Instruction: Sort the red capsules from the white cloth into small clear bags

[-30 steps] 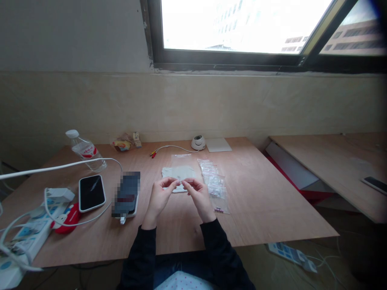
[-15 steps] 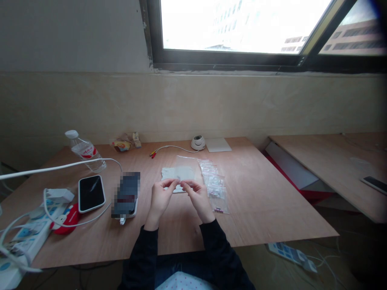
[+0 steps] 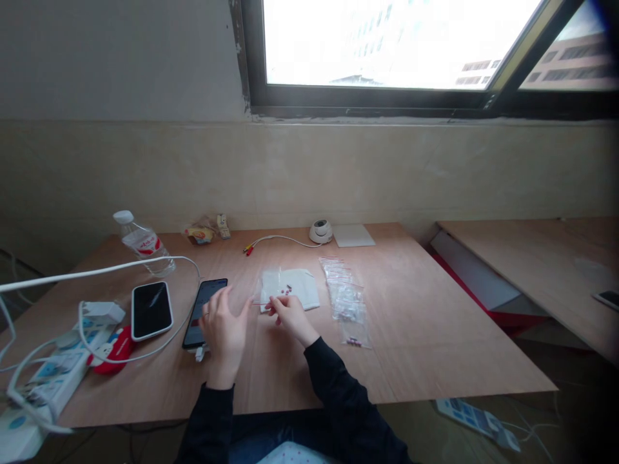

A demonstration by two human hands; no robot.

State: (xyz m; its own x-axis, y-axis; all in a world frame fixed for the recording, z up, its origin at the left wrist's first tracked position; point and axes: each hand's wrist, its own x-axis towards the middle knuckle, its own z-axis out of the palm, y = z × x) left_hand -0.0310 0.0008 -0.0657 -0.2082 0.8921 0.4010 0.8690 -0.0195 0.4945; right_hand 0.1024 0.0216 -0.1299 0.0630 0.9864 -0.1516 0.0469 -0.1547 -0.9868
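Observation:
My right hand (image 3: 289, 312) is closed in a pinch on the edge of a small clear zip bag (image 3: 269, 283), which has a thin red line along its near side. Behind and under the bag lies a folded white cloth or paper (image 3: 307, 289). Several tiny dark-red pieces (image 3: 287, 290) show on the cloth; whether some are inside the bag I cannot tell. My left hand (image 3: 225, 325) is open, fingers apart, beside and partly over a dark phone (image 3: 197, 325). To the right, a row of overlapping clear zip bags (image 3: 349, 299) holds small dark pieces at its near end.
A white dome camera (image 3: 320, 232) with a cable and a flat white plate (image 3: 354, 236) stand at the back. On the left are a tilted water bottle (image 3: 147, 245), a second phone (image 3: 151, 310), a red pouch (image 3: 112, 353), and a power strip (image 3: 62, 367) with white cables.
My left hand has let go of the bag and moved left to the phone. My right hand has shifted left with the bag, now lowered over the cloth. Dark-red pieces are now visible there.

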